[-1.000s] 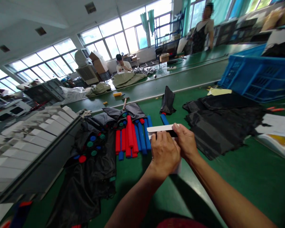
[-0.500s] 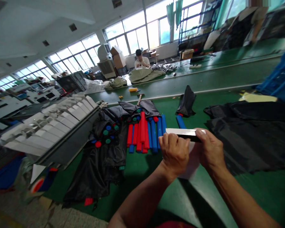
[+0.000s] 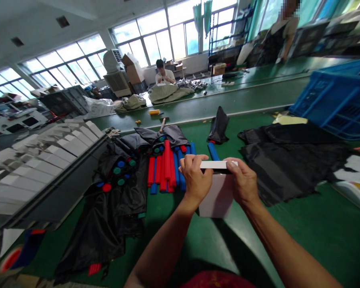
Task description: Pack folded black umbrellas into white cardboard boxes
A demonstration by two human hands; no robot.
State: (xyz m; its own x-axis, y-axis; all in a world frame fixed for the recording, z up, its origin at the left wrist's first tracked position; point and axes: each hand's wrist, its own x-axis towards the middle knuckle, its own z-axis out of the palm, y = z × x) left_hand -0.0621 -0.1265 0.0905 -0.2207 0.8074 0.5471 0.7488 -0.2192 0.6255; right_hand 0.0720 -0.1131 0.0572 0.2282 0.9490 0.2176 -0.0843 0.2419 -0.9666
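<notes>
A small white cardboard box [image 3: 216, 196] stands upright before me, its top flap [image 3: 218, 165] showing as a pale strip with a dark gap under it. My left hand [image 3: 195, 178] grips the left end of that flap, fingers over it and thumb tucked below. On the opposite end, my right hand [image 3: 244, 182] pinches the flap's corner with the thumb on top, its other fingers hidden behind the box. Just left of the box lie ribbed red rods [image 3: 167, 166] and blue rods [image 3: 180, 170]. Beyond the hands, one blue rod [image 3: 213, 151] pokes out of a black pouch [image 3: 219, 126].
Black pouches [image 3: 120, 216] with coloured rod ends cover the left of the green table. Several white boxes [image 3: 45, 168] stand in a grey crate at far left. Black fabric [image 3: 276, 168] and a blue crate [image 3: 333, 100] lie to the right. Two people are farther back.
My view has swung right, so the table's things sit farther left. The flap is now more level and facing me, the left fingers have lifted over it, and the box front shows more.
</notes>
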